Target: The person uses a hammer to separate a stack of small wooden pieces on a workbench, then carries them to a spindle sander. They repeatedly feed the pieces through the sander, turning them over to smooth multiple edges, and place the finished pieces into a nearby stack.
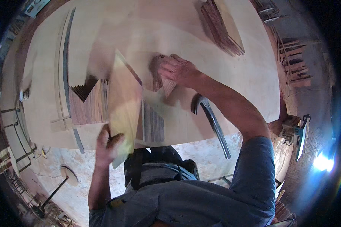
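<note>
1. The person's left hand [109, 143] has its thumb and fingers closed at the lower left edge of a pale wooden board [125, 108], which slants across the worktable [254, 77]; gripping low probably leaves most of its face unobstructed.
2. The right hand [178, 70] bends its fingers over a brown-grained wooden piece [169, 87] with a pointed end, farther in on the tabletop; blur hides the exact fingertip contact.
3. Left of the board, brown slats [89, 109] with notched ends lie side by side beside a long dark strip [66, 56], perhaps an aligning edge.
4. Grey-brown slats [153, 123] lie right of the board.
5. A black-handled hammer [215, 126] rests near the right forearm, seemingly within easy reach.
</note>
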Motion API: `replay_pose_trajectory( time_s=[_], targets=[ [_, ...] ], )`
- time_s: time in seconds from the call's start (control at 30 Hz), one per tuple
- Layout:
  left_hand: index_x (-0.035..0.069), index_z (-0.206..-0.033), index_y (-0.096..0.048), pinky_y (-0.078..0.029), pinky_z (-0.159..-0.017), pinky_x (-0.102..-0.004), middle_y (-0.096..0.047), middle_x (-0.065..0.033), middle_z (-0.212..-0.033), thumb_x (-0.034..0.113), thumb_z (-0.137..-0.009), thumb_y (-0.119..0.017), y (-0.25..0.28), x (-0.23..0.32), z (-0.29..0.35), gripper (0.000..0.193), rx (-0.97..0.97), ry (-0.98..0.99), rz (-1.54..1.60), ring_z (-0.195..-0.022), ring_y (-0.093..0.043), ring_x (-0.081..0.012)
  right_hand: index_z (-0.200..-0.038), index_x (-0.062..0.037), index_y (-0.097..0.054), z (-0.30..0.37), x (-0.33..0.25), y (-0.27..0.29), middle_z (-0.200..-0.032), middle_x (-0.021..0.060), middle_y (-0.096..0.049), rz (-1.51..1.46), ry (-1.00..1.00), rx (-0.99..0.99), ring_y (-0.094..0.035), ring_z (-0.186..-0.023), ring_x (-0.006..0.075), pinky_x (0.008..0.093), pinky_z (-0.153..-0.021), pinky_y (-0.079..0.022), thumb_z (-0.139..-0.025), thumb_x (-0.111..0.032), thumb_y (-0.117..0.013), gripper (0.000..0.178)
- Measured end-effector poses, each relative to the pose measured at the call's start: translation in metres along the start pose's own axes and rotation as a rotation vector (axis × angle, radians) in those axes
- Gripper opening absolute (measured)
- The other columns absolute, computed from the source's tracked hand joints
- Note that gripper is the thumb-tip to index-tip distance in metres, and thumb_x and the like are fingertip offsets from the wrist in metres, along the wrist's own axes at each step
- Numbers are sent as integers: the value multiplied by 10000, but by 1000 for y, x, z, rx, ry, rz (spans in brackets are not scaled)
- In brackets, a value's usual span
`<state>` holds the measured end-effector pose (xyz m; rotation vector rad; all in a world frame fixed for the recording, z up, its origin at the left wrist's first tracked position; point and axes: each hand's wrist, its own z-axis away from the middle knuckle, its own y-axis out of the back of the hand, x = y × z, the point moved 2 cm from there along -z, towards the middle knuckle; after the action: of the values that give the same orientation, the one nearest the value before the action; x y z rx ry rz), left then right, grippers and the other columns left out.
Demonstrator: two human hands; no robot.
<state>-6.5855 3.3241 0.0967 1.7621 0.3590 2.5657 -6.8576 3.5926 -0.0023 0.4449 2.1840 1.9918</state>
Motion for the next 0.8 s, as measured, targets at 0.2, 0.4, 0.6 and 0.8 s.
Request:
replay_pose_trajectory(
  time_s=[0.2, 0.4, 0.6, 0.8],
  targets=[
    [4, -1159, -565, -480, -873, -308, -627, -64, -1043, 44, -868, -657, -9, -82, 13, 308, -4, 318, 234, -957, -593, -158, -1250, -137, -587, -31, 0, -8, -1378, 66, -534, -6, 196, -121, -430, -1370, 270, 444, -1191, -298, -869, -149, -575, 381],
    [-3, -1191, -551, -486, -867, -321, -639, -71, -1025, 115, -872, -690, -11, -131, -2, 368, 13, 361, 303, -940, -601, -162, -1352, -95, -493, -34, 17, -15, -1268, 156, -546, -182, 93, -274, -502, -1233, 357, 488, -1103, -385, -770, -242, -752, 654],
    [-31, -1193, -543, -487, -812, -323, -655, -95, -963, 191, -847, -708, -19, -147, -36, 444, -37, 339, 209, -902, -608, -161, -1485, -101, -312, -20, 4, -17, -1287, 223, -498, -156, -335, -320, -499, -1200, 419, 515, -1071, -393, -673, -359, -859, 1013],
    [-48, -1333, -474, -515, -850, -330, -680, -89, -1079, 118, -833, -736, -35, -170, -87, 588, 1, 295, 117, -963, -658, -192, -1522, -57, -237, -15, 4, -20, -1309, 248, -481, -149, -449, -418, -494, -1202, 437, 531, -1067, -393, -692, -382, -854, 1084]
  ],
)
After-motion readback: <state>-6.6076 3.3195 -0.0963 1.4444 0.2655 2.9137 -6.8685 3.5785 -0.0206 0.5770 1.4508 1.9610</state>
